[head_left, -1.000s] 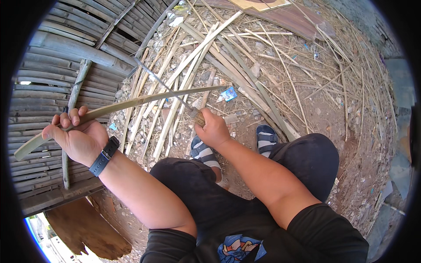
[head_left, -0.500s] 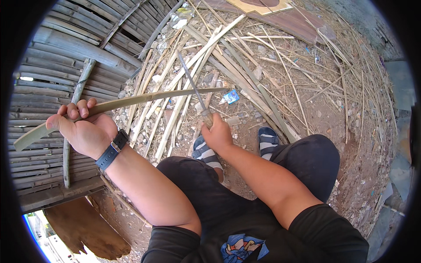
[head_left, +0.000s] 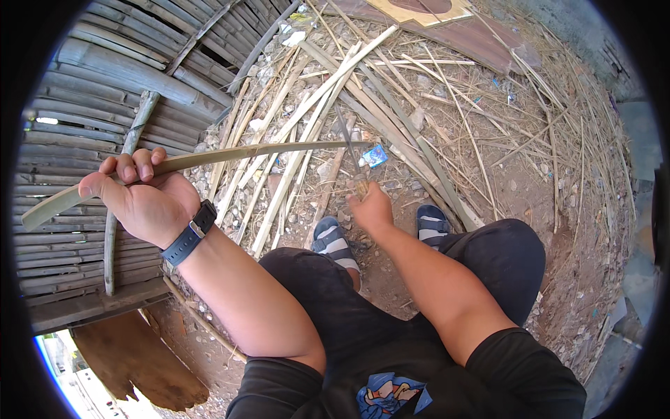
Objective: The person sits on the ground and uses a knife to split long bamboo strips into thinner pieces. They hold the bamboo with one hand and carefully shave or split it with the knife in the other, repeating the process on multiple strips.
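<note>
A long greenish bamboo strip (head_left: 230, 153) stretches from the left across to the middle. My left hand (head_left: 143, 199), palm up with a dark watch on the wrist, is closed around it near its left end. My right hand (head_left: 373, 209) grips the handle of a knife (head_left: 347, 137) with a narrow dark blade. The blade points up and away, crossing the strip near its thin far end; whether they touch I cannot tell.
Split bamboo strips (head_left: 307, 133) lie heaped on the stony ground ahead, beside a small blue packet (head_left: 374, 156). A bamboo slat wall (head_left: 77, 167) stands close on the left. Brown boards (head_left: 474, 35) lie at the far side. My sandalled feet (head_left: 335, 241) are below.
My right hand has moved right with the knife, and the blade now crosses the strip nearer its far tip. The left hand keeps its hold on the strip.
</note>
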The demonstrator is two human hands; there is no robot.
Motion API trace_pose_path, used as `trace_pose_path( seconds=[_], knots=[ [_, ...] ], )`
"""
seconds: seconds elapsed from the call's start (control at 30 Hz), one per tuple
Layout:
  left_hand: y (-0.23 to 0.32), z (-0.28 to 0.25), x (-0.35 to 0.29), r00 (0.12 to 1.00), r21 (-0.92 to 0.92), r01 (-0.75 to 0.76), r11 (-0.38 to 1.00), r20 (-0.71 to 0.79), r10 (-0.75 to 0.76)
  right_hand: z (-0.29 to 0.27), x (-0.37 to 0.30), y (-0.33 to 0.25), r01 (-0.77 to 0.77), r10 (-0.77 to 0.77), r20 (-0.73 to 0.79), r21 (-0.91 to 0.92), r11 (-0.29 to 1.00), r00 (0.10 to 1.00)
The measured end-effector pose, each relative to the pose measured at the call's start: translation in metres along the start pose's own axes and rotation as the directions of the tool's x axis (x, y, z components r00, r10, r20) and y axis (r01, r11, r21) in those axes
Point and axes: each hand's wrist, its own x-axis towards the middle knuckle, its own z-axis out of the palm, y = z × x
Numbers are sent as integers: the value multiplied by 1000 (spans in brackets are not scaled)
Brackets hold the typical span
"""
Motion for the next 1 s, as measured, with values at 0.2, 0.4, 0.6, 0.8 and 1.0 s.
trace_pose_path(
  seconds=[0.2, 0.4, 0.6, 0.8, 1.0],
  knots=[
    [2, -24, 7, 1000, 0, 26, 1000, 12, -26, 3, -20, -57, 567, -575, -6, 176, 805, 818],
    [-5, -22, 8, 999, -25, 40, 999, 5, -40, 18, -5, 17, 143, -142, -29, 20, 990, 989],
    [-7, -18, 6, 997, -49, 66, 997, 51, -63, 11, -17, -31, 172, -170, -23, 87, 981, 985],
    [-3, -31, 10, 991, -71, 82, 994, 109, -74, -14, -44, -103, 667, -691, 3, 261, 698, 722],
    [-8, -48, 19, 948, -222, 196, 955, 294, -126, -7, -10, -18, 168, -169, 15, 29, 985, 986]
  ],
)
